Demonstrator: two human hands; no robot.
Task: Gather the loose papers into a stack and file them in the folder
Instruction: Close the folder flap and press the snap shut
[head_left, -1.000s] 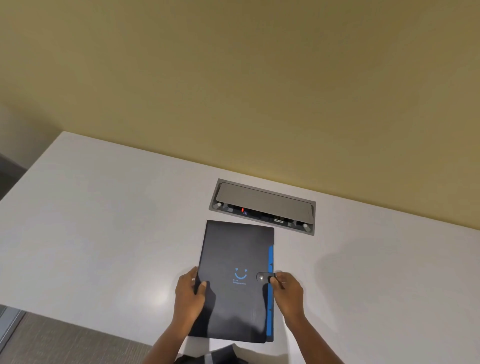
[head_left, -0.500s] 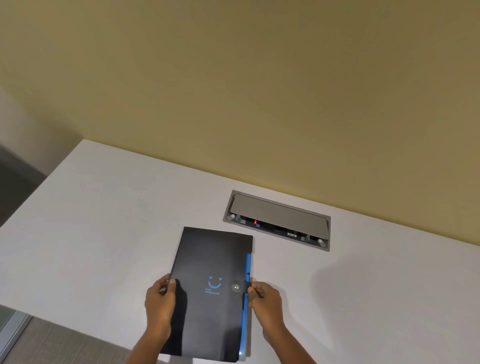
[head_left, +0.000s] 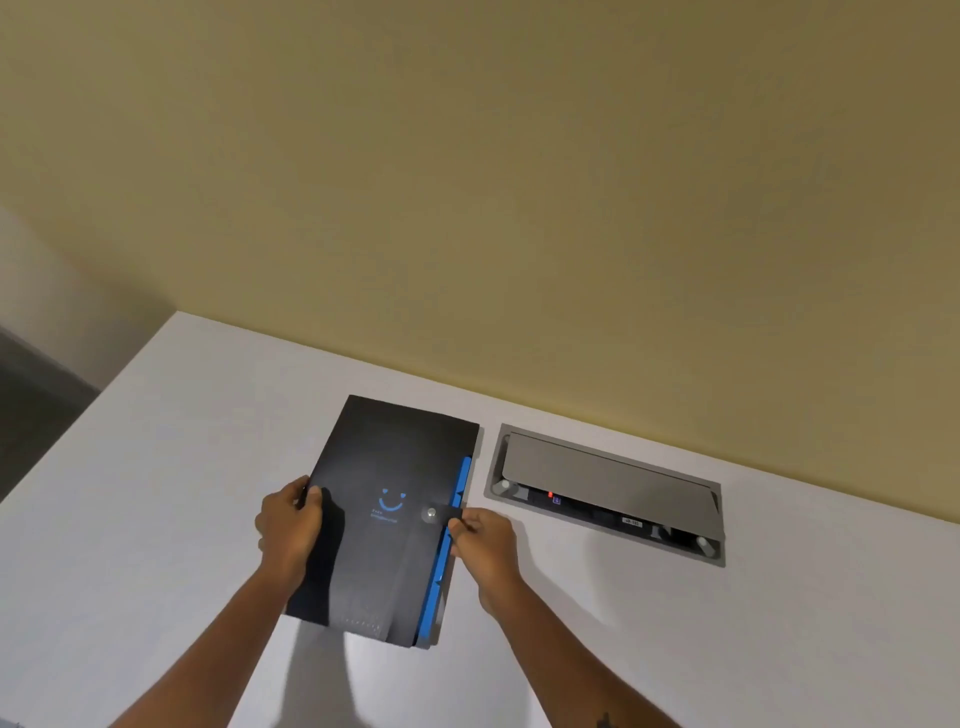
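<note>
while the right hand (head_left: 485, 551) pinches the snap strap (head_left: 448, 514) at the folder's opening edge between thumb and fingertips, the left hand (head_left: 288, 525) curls over the spine side, thumb on the cover and fingers tucked beneath. between them lies the black expanding folder (head_left: 384, 525), shut, flat on the white table (head_left: 171, 467), its blue dividers (head_left: 441, 561) showing along the right edge, just beside the recessed power box (head_left: 608, 478). no loose papers are in view. the folder looks light and fairly stiff, with a smooth cover that could slide on the tabletop; it's best held at both long edges, the strap serving only as a closure.
</note>
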